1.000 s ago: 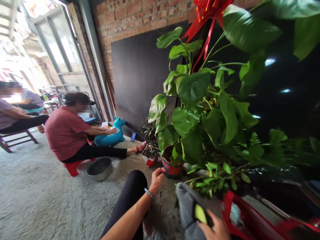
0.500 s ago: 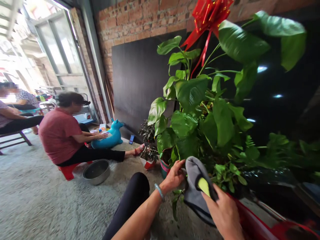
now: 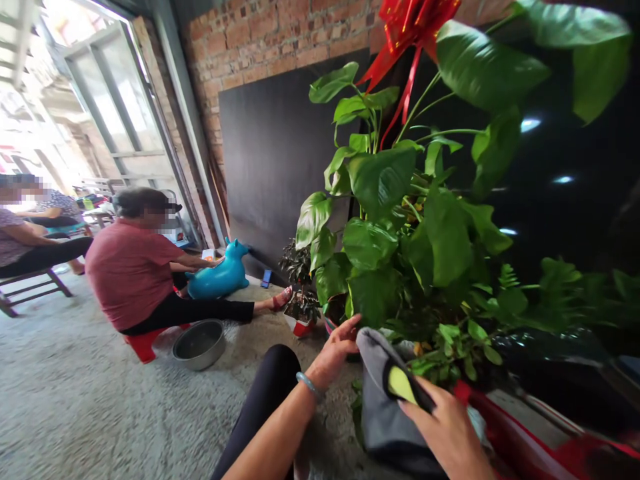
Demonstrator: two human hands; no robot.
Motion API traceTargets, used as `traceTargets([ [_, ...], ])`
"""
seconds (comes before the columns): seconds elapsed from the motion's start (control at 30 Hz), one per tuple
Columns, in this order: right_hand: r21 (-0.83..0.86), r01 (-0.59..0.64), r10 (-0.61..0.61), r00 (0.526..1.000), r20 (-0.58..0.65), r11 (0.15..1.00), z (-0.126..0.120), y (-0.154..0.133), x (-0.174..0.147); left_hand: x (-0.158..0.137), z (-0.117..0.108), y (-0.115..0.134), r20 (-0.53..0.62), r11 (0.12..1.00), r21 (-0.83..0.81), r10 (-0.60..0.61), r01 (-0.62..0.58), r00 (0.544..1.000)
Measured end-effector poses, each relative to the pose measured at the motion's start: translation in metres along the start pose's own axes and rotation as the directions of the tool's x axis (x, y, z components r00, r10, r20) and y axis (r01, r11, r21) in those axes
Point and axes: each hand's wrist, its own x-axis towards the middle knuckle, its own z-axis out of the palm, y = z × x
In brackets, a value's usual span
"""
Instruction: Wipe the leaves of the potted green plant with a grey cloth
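My right hand (image 3: 447, 427) is wrapped round a folded grey cloth (image 3: 383, 407) with black edging; a yellow-green patch (image 3: 403, 385) shows beside my thumb. The cloth hangs down, its rounded top by the plant's lower leaves. My left hand (image 3: 336, 352), with a pale bangle (image 3: 307, 383) at the wrist, has its fingers stretched out toward the cloth's top. It holds nothing that I can see; whether the fingertips touch the cloth is unclear. Above both hands rises a large broad-leaved plant (image 3: 373, 243) with a red ribbon bow (image 3: 413, 30).
A small potted plant (image 3: 300, 313) stands left of the large one. Further left are a grey basin (image 3: 200, 357), a blue animal-shaped toy (image 3: 220, 272) and a seated person in a red shirt (image 3: 130, 263). A dark panel (image 3: 280, 153) leans on the brick wall (image 3: 280, 33).
The cloth and my right hand have shifted slightly left, and the cloth's top is lower. My left hand has moved a little left. The seated person's arm reaches further over the blue toy.
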Motion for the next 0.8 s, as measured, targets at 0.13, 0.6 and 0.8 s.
traceTargets([
  [0.13, 0.014, -0.016, 0.020, 0.934, -0.358, 1.000, -0.055, -0.018, 0.016, 0.000, 0.000, -0.005, 0.008, 0.999, -0.033, -0.018, 0.018, 1.000],
  [0.6, 0.202, -0.082, 0.086, 0.996, -0.010, 0.976, -0.023, -0.018, -0.011, -0.005, -0.010, -0.006, -0.065, 0.996, -0.023, -0.084, 0.083, 0.994],
  [0.8, 0.056, 0.093, -0.048, 0.843, -0.536, 0.994, -0.042, -0.069, 0.051, 0.053, -0.029, 0.030, -0.624, 1.000, -0.025, -0.010, -0.007, 0.781],
])
